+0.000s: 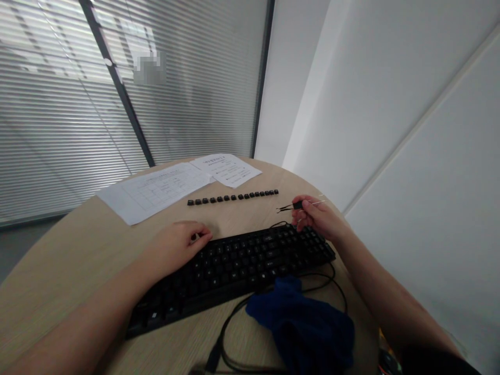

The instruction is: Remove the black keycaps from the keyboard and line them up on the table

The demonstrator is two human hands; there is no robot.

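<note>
A black keyboard lies at a slant on the round wooden table. My left hand rests on its upper left part, fingers curled, thumb near the forefinger; what it holds, if anything, is hidden. Over the keyboard's right end, my right hand is closed around a small black tool with thin wire prongs that point left. Beyond the keyboard, several black keycaps stand in a long row. The tool's prongs are to the right of the row's end, apart from it.
Printed papers lie at the table's far side. In front of the keyboard are a crumpled blue cloth and a looped black cable. A white wall stands to the right, blinds behind.
</note>
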